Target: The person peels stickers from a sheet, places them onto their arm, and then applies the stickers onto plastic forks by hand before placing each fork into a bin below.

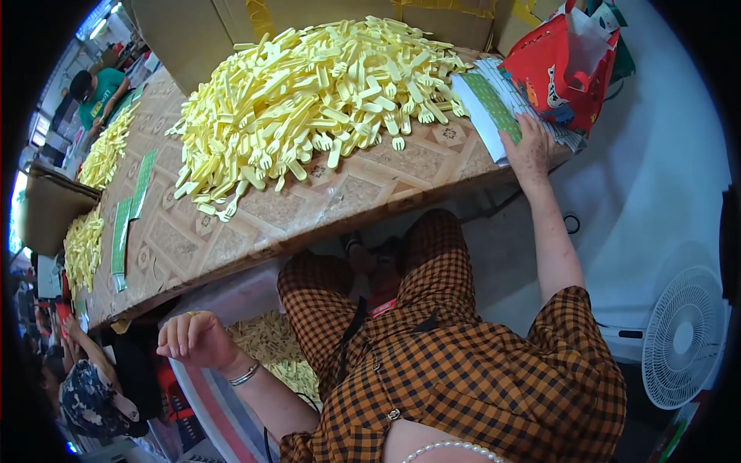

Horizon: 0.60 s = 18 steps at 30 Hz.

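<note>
A big heap of pale yellow small plastic forks (pixel 309 100) covers the tabletop in front of me. At the table's right end, my right hand (pixel 531 147) lies over a stack of flat white packets (pixel 475 116), its thumb and fingers closing on the edge of a green patterned packet (pixel 492 102). My left hand (pixel 197 339) hangs off the table's front edge, above a striped bag (pixel 212 401). Its fingers are loosely bent, and I see nothing in them. The palm is turned away.
A red shopping bag (pixel 563 73) stands behind the packets. Green strips (pixel 121 235) and smaller fork piles (pixel 83 243) lie to the left. Cardboard (pixel 193 38) backs the heap. Other people (pixel 100 96) sit along the left, and a white fan (pixel 682 338) stands at right.
</note>
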Motion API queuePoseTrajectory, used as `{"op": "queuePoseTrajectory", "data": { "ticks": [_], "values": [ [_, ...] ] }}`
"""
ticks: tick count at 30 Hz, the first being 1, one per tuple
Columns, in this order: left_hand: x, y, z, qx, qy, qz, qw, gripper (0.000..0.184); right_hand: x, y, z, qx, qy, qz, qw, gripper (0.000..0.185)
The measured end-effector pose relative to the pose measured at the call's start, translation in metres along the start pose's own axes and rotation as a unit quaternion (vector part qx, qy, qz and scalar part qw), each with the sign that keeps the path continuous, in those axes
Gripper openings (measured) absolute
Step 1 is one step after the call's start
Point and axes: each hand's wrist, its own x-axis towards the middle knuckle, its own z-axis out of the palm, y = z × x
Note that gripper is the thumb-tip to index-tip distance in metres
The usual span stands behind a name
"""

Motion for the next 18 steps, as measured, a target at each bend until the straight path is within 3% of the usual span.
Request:
{"op": "queuePoseTrajectory", "data": {
  "ticks": [1,3,7,13,16,18],
  "values": [
    [-0.001,-0.001,-0.003,-0.002,0.000,0.000,1.000,0.008,0.000,0.004,0.003,-0.001,0.000,0.000,1.000,0.047],
    [-0.001,-0.007,-0.009,0.070,0.036,-0.035,0.996,0.013,0.001,0.007,0.006,0.056,-0.097,0.067,0.991,0.039],
    [-0.006,-0.024,-0.029,0.044,0.057,-0.093,0.993,0.031,0.004,0.015,0.016,0.141,-0.079,0.109,0.981,0.033],
    [-0.010,-0.040,-0.032,0.034,0.080,-0.129,0.988,0.036,0.004,0.025,0.028,0.166,-0.039,0.127,0.977,0.034],
    [-0.012,-0.040,-0.032,0.069,0.099,-0.160,0.980,0.036,-0.003,0.021,0.024,0.225,-0.036,0.187,0.956,0.027],
    [-0.014,-0.045,-0.034,0.150,0.096,-0.194,0.965,0.039,-0.007,0.006,0.009,0.244,0.136,0.064,0.958,0.019]
  ]
}}
